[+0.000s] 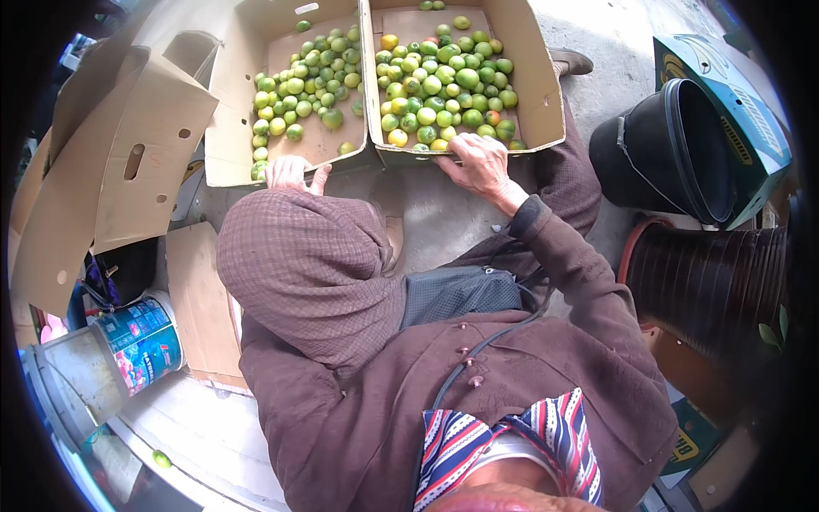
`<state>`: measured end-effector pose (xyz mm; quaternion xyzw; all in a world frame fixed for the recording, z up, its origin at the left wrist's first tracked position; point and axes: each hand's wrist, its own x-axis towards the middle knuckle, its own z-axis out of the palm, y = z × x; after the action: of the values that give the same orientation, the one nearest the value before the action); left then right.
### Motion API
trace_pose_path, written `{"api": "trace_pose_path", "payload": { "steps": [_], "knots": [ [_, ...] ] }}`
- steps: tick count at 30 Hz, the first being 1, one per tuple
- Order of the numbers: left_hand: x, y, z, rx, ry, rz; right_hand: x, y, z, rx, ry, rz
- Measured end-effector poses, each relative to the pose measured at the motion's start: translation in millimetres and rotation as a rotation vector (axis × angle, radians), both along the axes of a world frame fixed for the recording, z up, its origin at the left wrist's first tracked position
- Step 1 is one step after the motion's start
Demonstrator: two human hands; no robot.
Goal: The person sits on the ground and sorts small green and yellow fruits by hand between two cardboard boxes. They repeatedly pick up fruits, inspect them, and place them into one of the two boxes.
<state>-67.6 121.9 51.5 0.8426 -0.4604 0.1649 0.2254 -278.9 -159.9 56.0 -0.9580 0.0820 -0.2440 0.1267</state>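
Two shallow cardboard boxes stand side by side before me. In the left cardboard box (227, 115) lies a loose spread of small green and yellowish citrus fruits (307, 83). More citrus fruits (441, 83), mostly green with a few orange ones, fill much of the right cardboard box (537, 83). My left hand (294, 174) grips the near rim of the left box, its lower part hidden behind my raised knee. With fingers curled over the near rim of the right box, my right hand (478, 163) holds that edge beside the nearest fruits.
A black bucket (640, 153) lies tilted at the right, against a green printed carton (761, 115). Below it is a dark ribbed pot (710, 288). Cut cardboard (121, 160) and a printed plastic bucket (141, 345) stand at left. One green fruit (162, 459) lies at lower left.
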Motion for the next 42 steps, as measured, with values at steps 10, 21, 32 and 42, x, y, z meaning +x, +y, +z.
{"api": "trace_pose_path", "payload": {
  "steps": [10, 21, 32, 42],
  "knots": [
    [131.7, -80.3, 1.0, 0.508, 0.523, 0.141, 93.2, -60.1, 9.7, 0.631, 0.428, 0.054],
    [131.6, -116.2, -105.7, 1.032, 0.229, 0.025, 159.8, -77.4, -42.7, 0.416, 0.148, 0.146],
    [123.2, -157.9, 22.2, -0.347, 1.474, -0.322, 191.9, -22.6, 17.3, 0.278, -0.311, 0.296],
    [189.5, -93.5, -28.6, 0.402, 0.786, 0.314, 188.8, -54.8, 16.9, 0.407, -0.113, 0.110]
  ]
}}
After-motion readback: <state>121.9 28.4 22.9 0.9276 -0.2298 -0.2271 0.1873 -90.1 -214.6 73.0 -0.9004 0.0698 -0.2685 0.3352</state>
